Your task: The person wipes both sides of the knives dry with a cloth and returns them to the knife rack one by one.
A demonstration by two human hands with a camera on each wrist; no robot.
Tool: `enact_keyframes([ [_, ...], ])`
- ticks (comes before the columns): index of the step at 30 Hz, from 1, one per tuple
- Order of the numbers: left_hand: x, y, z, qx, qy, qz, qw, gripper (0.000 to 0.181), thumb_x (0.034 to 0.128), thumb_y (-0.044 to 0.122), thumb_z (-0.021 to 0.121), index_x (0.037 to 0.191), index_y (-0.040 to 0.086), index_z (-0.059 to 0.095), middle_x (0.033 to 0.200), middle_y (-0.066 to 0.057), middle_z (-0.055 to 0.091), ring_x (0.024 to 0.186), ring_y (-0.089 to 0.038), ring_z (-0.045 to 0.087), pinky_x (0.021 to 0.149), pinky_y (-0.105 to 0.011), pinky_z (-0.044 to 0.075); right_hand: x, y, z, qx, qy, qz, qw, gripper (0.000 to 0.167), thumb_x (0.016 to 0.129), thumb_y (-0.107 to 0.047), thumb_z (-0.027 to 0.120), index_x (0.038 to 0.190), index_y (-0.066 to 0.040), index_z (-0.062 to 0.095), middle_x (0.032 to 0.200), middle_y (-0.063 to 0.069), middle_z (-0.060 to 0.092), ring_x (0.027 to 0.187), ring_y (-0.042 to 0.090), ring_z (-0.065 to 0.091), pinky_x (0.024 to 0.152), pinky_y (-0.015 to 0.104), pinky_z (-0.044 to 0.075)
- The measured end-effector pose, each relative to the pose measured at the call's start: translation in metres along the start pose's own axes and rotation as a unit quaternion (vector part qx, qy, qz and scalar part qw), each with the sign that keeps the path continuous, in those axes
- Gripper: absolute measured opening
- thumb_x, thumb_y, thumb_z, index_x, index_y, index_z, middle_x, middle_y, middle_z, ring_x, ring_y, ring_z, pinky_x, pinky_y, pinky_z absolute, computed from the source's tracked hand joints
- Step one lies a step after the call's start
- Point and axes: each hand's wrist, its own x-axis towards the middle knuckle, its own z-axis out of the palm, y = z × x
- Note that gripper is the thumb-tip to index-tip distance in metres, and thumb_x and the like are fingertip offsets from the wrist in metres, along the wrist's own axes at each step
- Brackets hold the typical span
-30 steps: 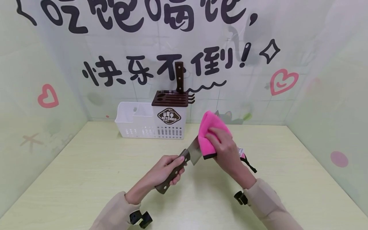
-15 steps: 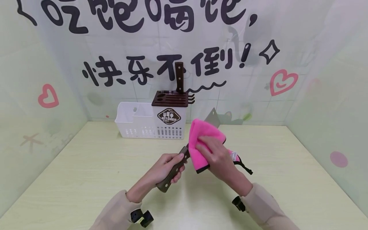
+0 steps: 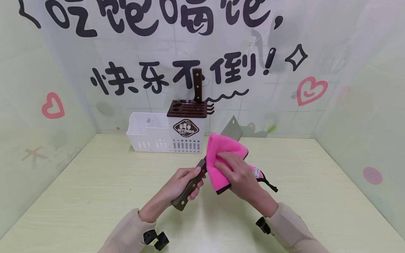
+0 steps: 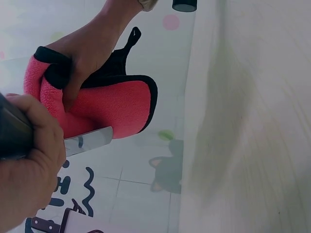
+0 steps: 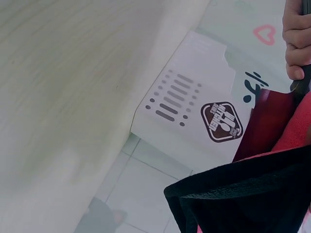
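Note:
My left hand (image 3: pixel 186 184) grips the dark riveted handle of a kitchen cleaver (image 3: pixel 233 129), its broad blade pointing up and away to the right. In my right hand (image 3: pixel 238 175) is a pink cloth (image 3: pixel 221 144) with black edging and a hanging loop, folded over the middle of the blade. Only the far blade end with its small hole shows past the cloth in the head view. The left wrist view shows the right thumb pressing the cloth (image 4: pixel 116 104) beside the blade (image 4: pixel 90 141). Next to the handle, the blade (image 5: pixel 267 121) looks reddish in the right wrist view.
At the back of the table (image 3: pixel 126 196) stands a white plastic holder (image 3: pixel 152 137) with a brown slotted top (image 3: pixel 188 109) and side hooks. Another knife handle (image 3: pixel 197 84) rises from its slots. Printed walls enclose the table at the back and both sides.
My right hand and the cloth have slid down the blade toward the handle, baring the cleaver's far end. The left hand keeps its grip and has barely moved.

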Motion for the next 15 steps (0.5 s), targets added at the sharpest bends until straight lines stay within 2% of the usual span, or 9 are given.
enact_keyframes([
  [6, -0.001, 0.002, -0.002, -0.004, -0.003, -0.015, 0.9999, 0.040, 0.0967, 0.031, 0.036, 0.094, -0.007, 0.046, 0.066, 0.000, 0.047, 0.044, -0.005, 0.046, 0.041, -0.017, 0.041, 0.002, 0.004, -0.001, -0.005, 0.000, 0.022, 0.9997, 0.027, 0.068, 0.001, 0.073, 0.092, -0.002, 0.064, 0.109, 0.019, 0.054, 0.101, 0.031, 0.054, 0.085, 0.040, 0.047],
  [11, -0.003, 0.003, -0.004, -0.012, -0.013, -0.006, 0.9998, 0.039, 0.0968, 0.032, 0.035, 0.096, -0.006, 0.045, 0.066, 0.000, 0.047, 0.044, -0.004, 0.046, 0.041, -0.016, 0.041, 0.003, 0.012, -0.003, -0.011, 0.003, 0.041, 0.9991, 0.036, 0.059, 0.004, 0.078, 0.092, -0.001, 0.063, 0.109, 0.021, 0.054, 0.102, 0.033, 0.053, 0.085, 0.043, 0.047],
  [15, -0.004, 0.003, -0.007, -0.020, -0.020, 0.003, 0.9996, 0.039, 0.0969, 0.032, 0.035, 0.097, -0.006, 0.045, 0.067, 0.001, 0.047, 0.044, -0.004, 0.045, 0.041, -0.016, 0.041, 0.005, 0.020, -0.004, -0.027, 0.001, 0.050, 0.9984, 0.040, 0.057, 0.002, 0.080, 0.093, 0.000, 0.062, 0.108, 0.021, 0.055, 0.102, 0.034, 0.054, 0.084, 0.043, 0.047],
])
